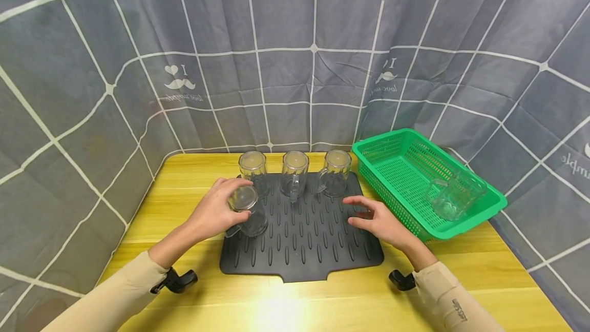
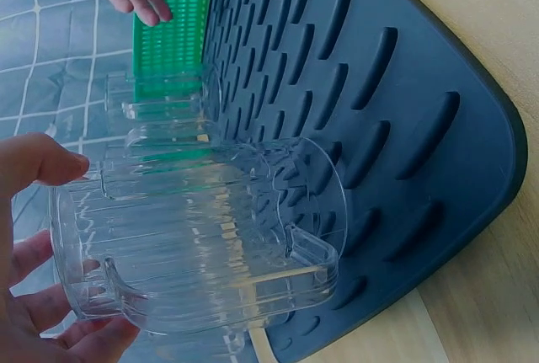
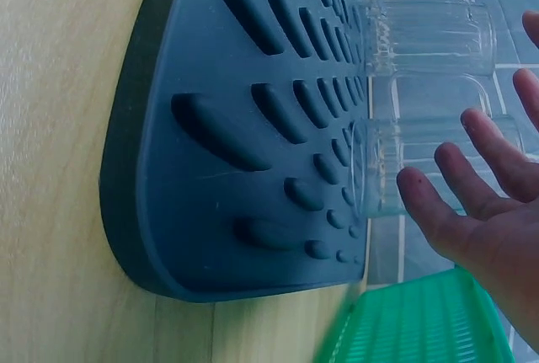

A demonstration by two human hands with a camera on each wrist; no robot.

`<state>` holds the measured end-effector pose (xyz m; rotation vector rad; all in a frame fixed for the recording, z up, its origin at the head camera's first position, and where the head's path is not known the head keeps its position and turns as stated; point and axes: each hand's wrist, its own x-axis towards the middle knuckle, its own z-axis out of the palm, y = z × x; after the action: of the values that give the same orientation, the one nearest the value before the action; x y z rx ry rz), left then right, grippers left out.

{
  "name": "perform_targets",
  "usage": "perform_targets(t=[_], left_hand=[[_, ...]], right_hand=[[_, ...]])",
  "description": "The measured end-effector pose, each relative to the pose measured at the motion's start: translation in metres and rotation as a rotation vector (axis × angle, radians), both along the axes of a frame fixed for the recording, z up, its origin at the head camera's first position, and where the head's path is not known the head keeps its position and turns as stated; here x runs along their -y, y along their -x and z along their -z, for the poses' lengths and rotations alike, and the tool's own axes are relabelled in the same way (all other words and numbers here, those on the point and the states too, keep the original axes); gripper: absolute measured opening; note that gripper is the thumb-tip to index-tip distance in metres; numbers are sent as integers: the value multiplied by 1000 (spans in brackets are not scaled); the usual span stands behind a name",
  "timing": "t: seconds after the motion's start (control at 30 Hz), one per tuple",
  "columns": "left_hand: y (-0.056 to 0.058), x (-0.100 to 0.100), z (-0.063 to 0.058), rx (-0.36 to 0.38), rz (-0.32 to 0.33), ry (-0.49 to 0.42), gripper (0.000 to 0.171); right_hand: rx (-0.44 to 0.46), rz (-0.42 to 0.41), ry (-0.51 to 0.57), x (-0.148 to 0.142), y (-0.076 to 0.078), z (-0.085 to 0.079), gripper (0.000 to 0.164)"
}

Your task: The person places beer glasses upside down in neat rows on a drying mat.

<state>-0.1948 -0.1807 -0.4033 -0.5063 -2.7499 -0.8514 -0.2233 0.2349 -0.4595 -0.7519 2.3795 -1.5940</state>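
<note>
My left hand [image 1: 220, 207] is around the base of an upside-down clear glass mug [image 1: 253, 219] at the left of a dark ridged drying mat [image 1: 304, 240]. In the left wrist view the thumb lies at one side of the mug [image 2: 202, 237] and the fingers at the other. The mug's rim is at the mat, its handle toward the near left. Over the mat's right part my right hand [image 1: 380, 219] hovers with relaxed fingers, holding nothing. Three more upside-down glass mugs, left [image 1: 253, 168], middle [image 1: 294, 173] and right [image 1: 335, 170], stand along the mat's back.
A green plastic basket [image 1: 392, 204] stands at the right, beside the mat and my right hand. One clear glass mug [image 1: 454, 199] lies tilted in its near end. The wooden table [image 1: 193, 291] ends at a grey checked curtain [image 1: 286, 24] behind and at the sides.
</note>
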Motion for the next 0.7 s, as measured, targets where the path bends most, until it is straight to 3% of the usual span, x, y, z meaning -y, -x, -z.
perform_targets(t=[0.3,0.7], left_hand=[[3,-5,2,45,21,-9,63],[4,-4,7,45,42,-26,65]], right_hand=[[14,14,-10,0,-1,1,45],[-2,30,-36,-3,-2,-1,51]])
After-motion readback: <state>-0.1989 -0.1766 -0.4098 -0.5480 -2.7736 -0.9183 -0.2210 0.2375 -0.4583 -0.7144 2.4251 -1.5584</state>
